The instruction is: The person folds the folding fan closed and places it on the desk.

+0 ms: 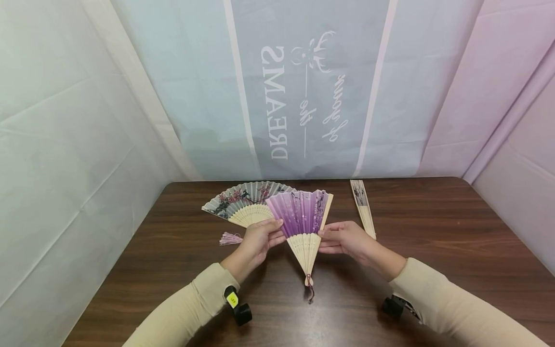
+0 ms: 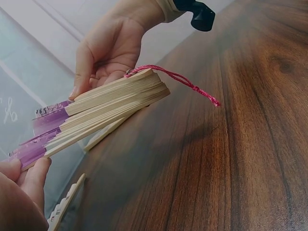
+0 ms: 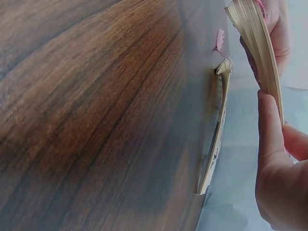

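Note:
A purple folding fan (image 1: 299, 212) with pale wooden ribs is held partly spread above the table. My left hand (image 1: 261, 238) pinches its left edge between thumb and fingers, while my right hand (image 1: 347, 241) grips the outer rib on the other side. From the fan's pivot at the bottom hangs a short red-pink cord (image 2: 192, 86). In the left wrist view the ribs (image 2: 106, 108) show edge-on, fanned a little apart. Behind the left hand lies a second fan (image 1: 243, 197), spread wide, grey with red blossoms, partly covered by the purple one.
A folded fan (image 1: 363, 207) lies at the back right of the dark wooden table (image 1: 433, 231), just beyond the right hand. A pink tassel (image 1: 230, 239) rests left of the left hand. A printed cloth (image 1: 303, 168) hangs along the table's far edge, with pale cloth walls at both sides.

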`<state>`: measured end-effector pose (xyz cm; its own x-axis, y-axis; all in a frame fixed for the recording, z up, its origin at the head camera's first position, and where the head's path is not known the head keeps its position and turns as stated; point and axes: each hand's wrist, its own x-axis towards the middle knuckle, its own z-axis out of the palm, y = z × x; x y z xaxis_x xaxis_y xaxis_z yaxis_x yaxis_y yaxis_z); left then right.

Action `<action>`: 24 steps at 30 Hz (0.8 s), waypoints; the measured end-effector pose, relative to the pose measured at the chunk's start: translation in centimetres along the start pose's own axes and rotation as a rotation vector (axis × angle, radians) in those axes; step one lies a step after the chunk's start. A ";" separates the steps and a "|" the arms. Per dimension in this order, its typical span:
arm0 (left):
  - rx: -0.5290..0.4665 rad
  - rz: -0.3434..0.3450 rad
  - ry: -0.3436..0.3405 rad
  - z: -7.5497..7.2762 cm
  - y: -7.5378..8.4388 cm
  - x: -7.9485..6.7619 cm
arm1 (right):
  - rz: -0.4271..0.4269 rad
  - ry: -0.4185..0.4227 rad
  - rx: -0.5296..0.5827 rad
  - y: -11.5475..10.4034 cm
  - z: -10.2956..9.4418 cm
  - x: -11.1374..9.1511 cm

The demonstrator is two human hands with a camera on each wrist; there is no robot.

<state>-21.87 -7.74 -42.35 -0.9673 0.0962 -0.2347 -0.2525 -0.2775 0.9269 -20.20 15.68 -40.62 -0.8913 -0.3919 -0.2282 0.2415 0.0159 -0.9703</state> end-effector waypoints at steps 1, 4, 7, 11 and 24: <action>0.000 0.001 0.000 0.0 0.0 0.0 | 0.002 0.000 -0.001 0.0 0.0 0.0; 0.004 0.001 -0.002 -0.1 -0.1 0.1 | 0.006 0.003 -0.005 0.0 0.0 0.1; 0.005 -0.001 -0.005 -0.1 -0.2 0.2 | 0.009 0.001 -0.005 0.0 0.0 0.1; 0.003 0.000 -0.005 -0.1 -0.2 0.2 | 0.010 -0.002 0.002 -0.1 0.0 0.0; 0.011 -0.010 -0.011 0.3 -0.2 0.2 | 0.012 -0.006 -0.005 0.0 0.1 0.1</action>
<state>-21.99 -7.43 -42.46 -0.9644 0.1094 -0.2406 -0.2617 -0.2663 0.9277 -20.22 15.52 -40.59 -0.8858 -0.3973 -0.2398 0.2504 0.0258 -0.9678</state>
